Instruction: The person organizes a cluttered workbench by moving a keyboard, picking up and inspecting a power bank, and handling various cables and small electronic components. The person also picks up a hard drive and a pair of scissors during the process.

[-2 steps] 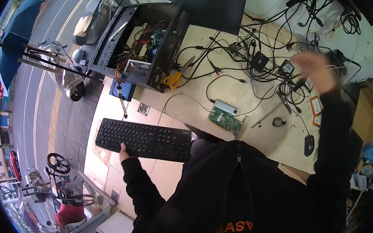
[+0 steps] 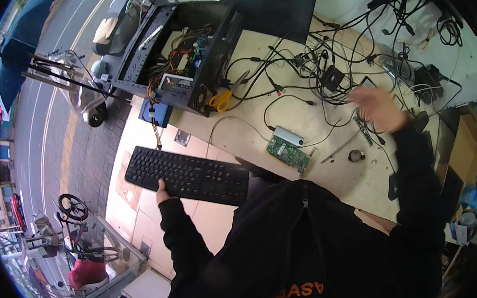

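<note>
Many black cables [image 2: 300, 61], pale table [image 2: 342, 182], held keyboard [image 2: 188, 175], street [image 2: 42, 139] alongside

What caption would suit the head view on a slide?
Left hand holding a black keyboard, right hand near tangled cables.

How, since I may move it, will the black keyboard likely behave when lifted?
Probably stiff: the black keyboard shows no sag. Likely light, as it looks thin. It might tip toward its right end, as the left hand grips left of its middle.
</note>
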Action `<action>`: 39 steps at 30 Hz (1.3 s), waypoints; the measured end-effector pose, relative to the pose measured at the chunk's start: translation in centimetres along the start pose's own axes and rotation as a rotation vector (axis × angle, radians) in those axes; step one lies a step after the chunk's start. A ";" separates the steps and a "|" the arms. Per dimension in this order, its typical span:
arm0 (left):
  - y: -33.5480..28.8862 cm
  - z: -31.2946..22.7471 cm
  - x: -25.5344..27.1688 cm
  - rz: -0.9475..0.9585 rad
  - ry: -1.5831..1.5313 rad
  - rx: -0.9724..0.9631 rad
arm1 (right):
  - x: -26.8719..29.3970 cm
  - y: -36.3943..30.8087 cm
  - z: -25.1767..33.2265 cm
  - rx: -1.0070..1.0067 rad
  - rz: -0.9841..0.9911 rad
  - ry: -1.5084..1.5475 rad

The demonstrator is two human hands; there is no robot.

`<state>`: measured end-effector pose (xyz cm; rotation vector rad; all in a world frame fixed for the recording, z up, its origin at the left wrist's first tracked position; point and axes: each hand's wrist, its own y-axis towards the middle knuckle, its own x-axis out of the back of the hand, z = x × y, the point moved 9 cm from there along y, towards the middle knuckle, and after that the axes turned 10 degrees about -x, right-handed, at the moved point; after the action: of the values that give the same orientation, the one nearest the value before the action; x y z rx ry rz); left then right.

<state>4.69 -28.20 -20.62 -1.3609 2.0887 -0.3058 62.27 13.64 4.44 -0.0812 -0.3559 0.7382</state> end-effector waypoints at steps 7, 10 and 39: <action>-2.5 5.8 -7.2 0.047 0.021 0.009 | -25.5 0.0 -9.1 -0.288 0.080 -1.083; -3.0 6.0 -8.2 0.063 0.063 0.015 | -25.1 0.0 -11.2 -0.282 -0.019 -1.045; -10.9 24.4 -14.8 0.277 0.130 0.769 | -35.2 24.6 -2.9 -0.238 0.377 -1.329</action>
<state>31.77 -16.63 -28.75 -0.6016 1.9101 -0.9733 23.39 8.39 -13.27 0.1402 -1.7318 1.0477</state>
